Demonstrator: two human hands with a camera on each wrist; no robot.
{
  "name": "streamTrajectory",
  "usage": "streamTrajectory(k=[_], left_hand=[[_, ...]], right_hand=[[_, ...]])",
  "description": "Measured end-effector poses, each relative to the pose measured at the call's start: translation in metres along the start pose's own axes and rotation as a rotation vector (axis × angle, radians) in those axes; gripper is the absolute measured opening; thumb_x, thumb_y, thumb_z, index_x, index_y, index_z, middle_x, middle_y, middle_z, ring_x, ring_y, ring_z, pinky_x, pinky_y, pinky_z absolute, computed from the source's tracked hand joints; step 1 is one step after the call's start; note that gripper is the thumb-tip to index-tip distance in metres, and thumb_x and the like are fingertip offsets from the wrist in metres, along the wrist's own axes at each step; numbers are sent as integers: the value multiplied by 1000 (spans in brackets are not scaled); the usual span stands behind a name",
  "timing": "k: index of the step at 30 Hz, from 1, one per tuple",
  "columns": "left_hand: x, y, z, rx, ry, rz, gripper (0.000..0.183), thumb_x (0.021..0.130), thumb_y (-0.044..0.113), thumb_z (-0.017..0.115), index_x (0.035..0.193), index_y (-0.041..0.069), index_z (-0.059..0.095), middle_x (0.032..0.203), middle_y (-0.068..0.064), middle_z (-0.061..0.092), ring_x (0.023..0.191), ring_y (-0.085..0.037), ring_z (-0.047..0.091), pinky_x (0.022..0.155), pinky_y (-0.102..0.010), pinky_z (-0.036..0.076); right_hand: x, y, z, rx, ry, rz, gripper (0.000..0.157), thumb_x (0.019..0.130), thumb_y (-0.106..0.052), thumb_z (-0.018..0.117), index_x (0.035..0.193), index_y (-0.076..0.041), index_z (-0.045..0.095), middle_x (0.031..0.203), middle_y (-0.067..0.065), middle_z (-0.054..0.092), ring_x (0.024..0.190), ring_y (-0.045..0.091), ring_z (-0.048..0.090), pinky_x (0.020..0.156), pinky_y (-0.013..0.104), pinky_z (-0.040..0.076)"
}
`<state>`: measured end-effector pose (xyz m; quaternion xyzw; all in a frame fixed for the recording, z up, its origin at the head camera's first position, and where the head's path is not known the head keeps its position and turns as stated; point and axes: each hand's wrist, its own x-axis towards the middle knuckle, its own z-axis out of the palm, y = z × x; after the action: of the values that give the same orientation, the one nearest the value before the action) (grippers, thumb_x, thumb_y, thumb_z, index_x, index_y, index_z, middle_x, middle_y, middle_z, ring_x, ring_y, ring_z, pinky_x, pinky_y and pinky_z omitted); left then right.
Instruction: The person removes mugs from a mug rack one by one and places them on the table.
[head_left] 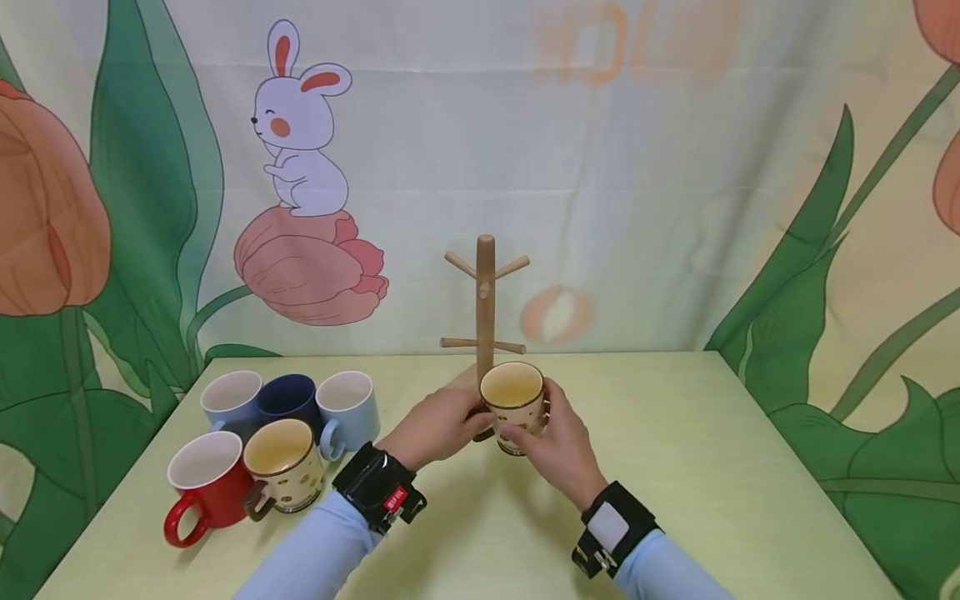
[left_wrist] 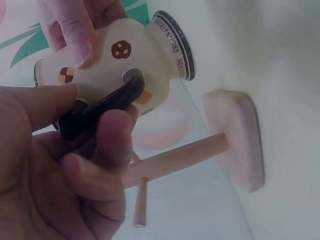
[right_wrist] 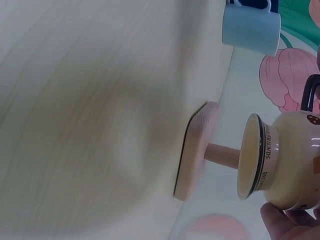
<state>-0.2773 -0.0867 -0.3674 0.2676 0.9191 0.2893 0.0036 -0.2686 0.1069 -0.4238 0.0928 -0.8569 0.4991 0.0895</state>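
A cream mug (head_left: 519,417) with brown cookie-like spots and a dark rim is held off the table between both hands. My left hand (head_left: 438,425) pinches its dark handle (left_wrist: 102,107) between thumb and fingers, as the left wrist view shows. The right hand (head_left: 561,446) grips the mug's body from the right, its thumb on the near side. The mug's mouth faces up toward the head camera. Right behind it stands a wooden mug tree (head_left: 486,308) with bare pegs; the mug and left hand hide its base in the head view, but the base (left_wrist: 235,140) shows in the left wrist view.
Several mugs stand grouped on the table's left: a red one (head_left: 213,492), another spotted cream one (head_left: 288,475), a dark blue one (head_left: 288,400) and light blue ones (head_left: 352,412). A printed cloth (head_left: 420,167) hangs behind the pale table (head_left: 712,467).
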Motion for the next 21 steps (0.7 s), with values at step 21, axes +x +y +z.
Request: streamTrajectory(k=[21], left_hand=[[-25,-18,12,15,241,-75,9,94,16,69,88,9,72,71,6,60,63,-11,50,57,-28,42]], right_hand=[[-1,-10,-1,-114,-120,-76,84,82,-22,84,148,-4,36,142,15,51,128,33,52,100,54,44]])
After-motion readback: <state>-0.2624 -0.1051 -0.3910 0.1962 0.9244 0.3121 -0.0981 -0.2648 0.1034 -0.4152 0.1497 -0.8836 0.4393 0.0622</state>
